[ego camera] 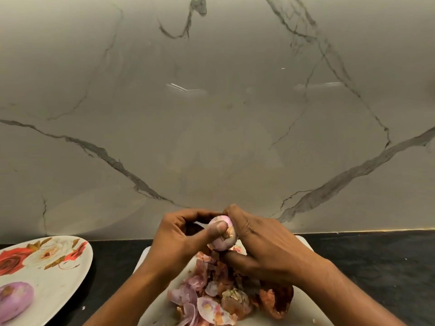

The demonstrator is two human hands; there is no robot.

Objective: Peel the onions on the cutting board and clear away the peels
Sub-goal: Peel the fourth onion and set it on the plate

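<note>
Two hands meet at the lower middle of the frame around one small, pale pink, mostly peeled onion (222,241), held just above the white cutting board (160,316). The left hand (183,234) grips it with the thumb laid across its near face and the fingers curled round its far side. The right hand (263,245) holds it from the right, fingertips bent onto its top and the thumb reaching under it. A brown root patch shows on the onion's near side. Below the hands, a loose pile of pink and papery brown onion peels (211,295) lies on the board, running down to the bottom edge of the frame. At the pile's right end, touching it, sits a dark reddish-brown onion in its dry skin (280,300), just beside the right wrist. The board rests on a black bench (376,267). At the lower left, a white oval plate printed with red and cream roses (58,297) is on the bench, apart from the board, and carries one purple peeled onion (15,300) near its lower left edge. A pale marble wall with grey veins (211,114) fills the upper frame.
</note>
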